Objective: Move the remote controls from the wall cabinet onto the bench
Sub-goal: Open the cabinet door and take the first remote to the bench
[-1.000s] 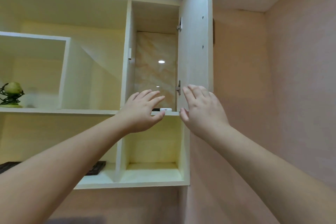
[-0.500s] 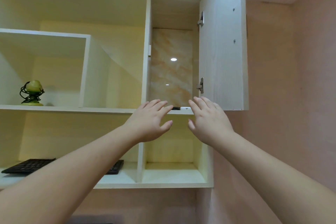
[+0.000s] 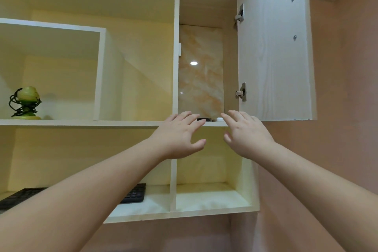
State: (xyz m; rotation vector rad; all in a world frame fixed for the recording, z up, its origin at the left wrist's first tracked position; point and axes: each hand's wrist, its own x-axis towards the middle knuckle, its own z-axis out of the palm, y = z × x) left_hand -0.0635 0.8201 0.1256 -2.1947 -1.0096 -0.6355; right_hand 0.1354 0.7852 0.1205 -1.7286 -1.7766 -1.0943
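The wall cabinet's narrow upper compartment stands with its white door [image 3: 274, 47] swung wide to the right. On its shelf [image 3: 212, 123] only the ends of two remotes show: a black remote [image 3: 204, 119] and a white remote [image 3: 219, 119], side by side between my hands. My left hand [image 3: 180, 135] is raised just below and in front of the shelf edge, fingers spread, holding nothing. My right hand [image 3: 245, 133] is beside it to the right, also spread and empty. Neither hand touches a remote. The bench is out of view.
A green ornament on a black wire stand [image 3: 25, 102] sits on the left shelf. A black keyboard [image 3: 131, 194] lies on the bottom shelf, partly behind my left arm. A pink wall [image 3: 345, 108] lies to the right of the door.
The door has swung wider to the right. The view has shifted, so the cabinet sits further right in the picture. Both hands stay spread near the shelf edge.
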